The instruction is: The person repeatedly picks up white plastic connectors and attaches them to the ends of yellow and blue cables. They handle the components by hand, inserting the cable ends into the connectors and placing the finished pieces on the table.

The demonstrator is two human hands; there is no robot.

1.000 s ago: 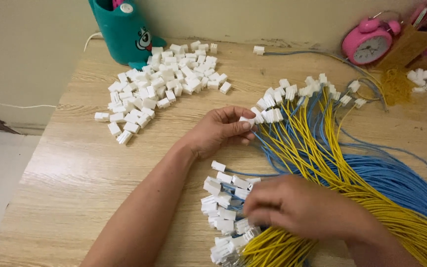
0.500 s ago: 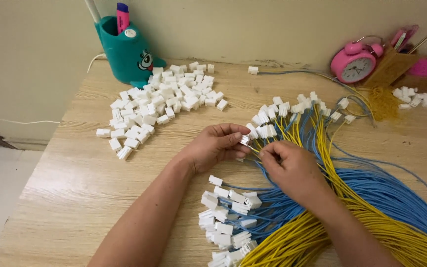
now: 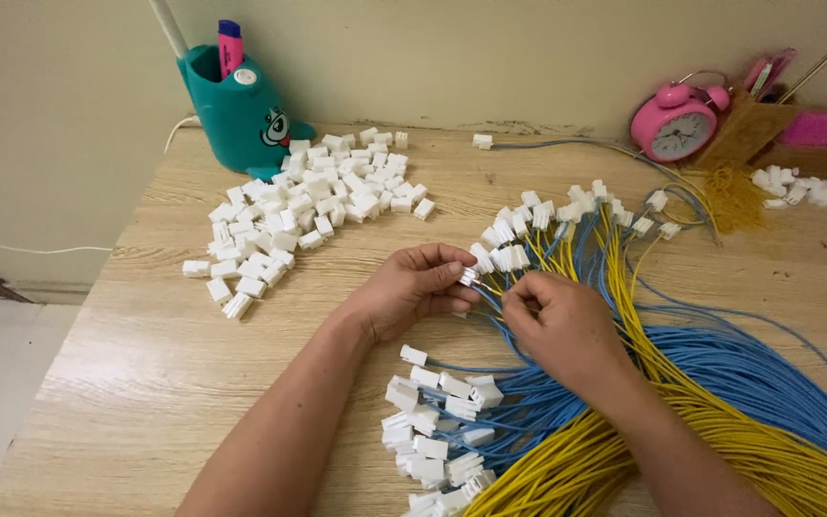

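Left hand point(image 3: 412, 287) curled at mid-desk, thumb and fingertips pinched shut on a small white connector point(image 3: 468, 277). Right hand point(image 3: 567, 321) just beside it, fingers bunched and closed around the thin wire ends point(image 3: 502, 299) leading to that connector; exactly which wire is gripped cannot be told, the fingertips hiding it. Both hands nearly touching, above the near edge of a fanned bundle of yellow and blue wires point(image 3: 720, 383) spreading across the right side of the wooden desk point(image 3: 126, 383).

Connector likely light, hard plastic, small and smooth enough to slip: best pinched on its flat sides, as now. Wires probably soft and springy, easy to bend and tangle; best taken close to the tip, where they stay stiff enough to steer. Nothing fragile apart from perhaps the fine metal ends.

Already-fitted white plugs in a row at the far tips of the bundle point(image 3: 547, 215), more in a cluster near the bottom edge point(image 3: 433, 431). Loose pile of white housings point(image 3: 308, 211) on the left of the desk, well apart from the hands. Behind it, a teal pen holder point(image 3: 236, 110) with a pink marker. At the far right, a pink alarm clock point(image 3: 674, 126) and a few more white pieces point(image 3: 806, 187).
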